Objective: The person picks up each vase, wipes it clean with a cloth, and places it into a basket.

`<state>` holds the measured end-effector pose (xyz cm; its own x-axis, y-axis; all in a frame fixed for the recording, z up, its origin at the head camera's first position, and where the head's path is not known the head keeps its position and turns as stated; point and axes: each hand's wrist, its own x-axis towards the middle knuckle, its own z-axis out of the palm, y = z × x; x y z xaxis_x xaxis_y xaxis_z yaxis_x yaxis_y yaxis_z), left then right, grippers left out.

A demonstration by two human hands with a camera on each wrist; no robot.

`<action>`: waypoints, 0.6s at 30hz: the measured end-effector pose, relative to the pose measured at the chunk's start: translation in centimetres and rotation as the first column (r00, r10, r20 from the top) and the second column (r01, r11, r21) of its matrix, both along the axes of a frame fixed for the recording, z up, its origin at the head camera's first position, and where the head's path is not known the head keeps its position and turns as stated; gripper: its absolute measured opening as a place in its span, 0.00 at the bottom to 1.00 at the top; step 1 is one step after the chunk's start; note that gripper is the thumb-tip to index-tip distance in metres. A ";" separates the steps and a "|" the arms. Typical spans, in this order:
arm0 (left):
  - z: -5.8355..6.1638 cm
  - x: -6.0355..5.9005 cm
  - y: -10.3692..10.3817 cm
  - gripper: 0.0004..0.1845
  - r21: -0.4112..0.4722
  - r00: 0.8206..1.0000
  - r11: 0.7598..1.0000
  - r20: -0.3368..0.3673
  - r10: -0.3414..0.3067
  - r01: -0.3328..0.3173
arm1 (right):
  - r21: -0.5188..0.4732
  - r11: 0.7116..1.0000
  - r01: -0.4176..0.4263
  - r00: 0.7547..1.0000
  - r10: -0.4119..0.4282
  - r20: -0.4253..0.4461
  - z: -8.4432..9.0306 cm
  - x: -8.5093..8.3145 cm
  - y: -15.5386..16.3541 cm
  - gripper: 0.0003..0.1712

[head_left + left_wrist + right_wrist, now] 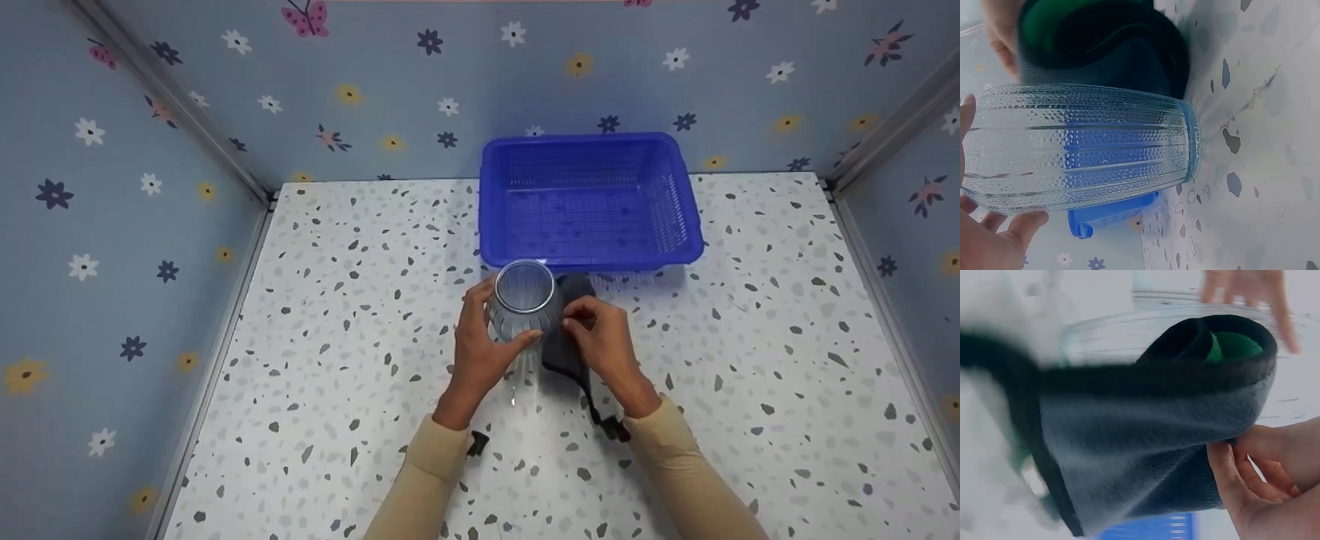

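A clear ribbed glass vase [516, 321] stands upright in front of the basket, its base down at the tabletop in the left wrist view. My left hand [481, 351] grips its upper part, thumb on the near side and fingers round the left. To the right of the glass hangs a dark grey cloth [561, 351] with black edging. My right hand [609, 341] pinches this cloth between thumb and fingers. In the right wrist view the folded cloth [1145, 422] curls over at the top, showing a green inner side, and covers part of the glass.
A blue plastic basket [487, 202] with perforated walls sits behind the hands, against the flowered back panel [390, 90]. Speckled white tabletop [337, 330] spreads on both sides. Flowered panels close off the left and right. Small black pieces [478, 442] show beside the cuffs.
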<state>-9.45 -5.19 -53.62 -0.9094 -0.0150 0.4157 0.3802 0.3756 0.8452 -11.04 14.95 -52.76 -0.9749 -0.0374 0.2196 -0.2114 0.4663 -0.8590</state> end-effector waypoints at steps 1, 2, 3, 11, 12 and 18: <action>0.0 0.0 0.0 0.47 0.001 1.000 1.000 -0.001 0.002 -0.002 | 0.018 1.000 -0.004 1.000 0.003 0.005 -0.7 -0.1 -0.1 0.07; 0.0 0.0 0.0 0.47 0.001 1.000 1.000 -0.002 0.003 -0.003 | 0.035 0.999 -0.007 1.000 0.007 0.011 -1.5 -0.3 -0.1 0.07; 0.0 0.0 0.0 0.47 0.000 1.000 1.000 -0.003 0.002 -0.002 | 0.051 0.999 -0.010 1.000 0.009 0.018 -2.2 -0.4 -0.2 0.07; -0.2 0.0 0.0 0.46 -0.021 1.000 1.000 -0.008 0.000 -0.001 | 0.078 0.997 -0.007 0.999 0.004 0.032 -4.5 -0.5 -0.4 0.06; -0.2 0.0 0.0 0.46 -0.026 1.000 1.000 -0.008 0.002 -0.002 | 0.080 0.997 -0.008 1.000 0.005 0.031 -4.4 -0.5 -0.5 0.06; -0.3 -0.1 -0.2 0.47 -0.035 1.000 0.999 -0.009 0.002 -0.002 | 0.036 0.999 0.005 0.999 -0.006 0.034 -2.2 0.0 -0.5 0.06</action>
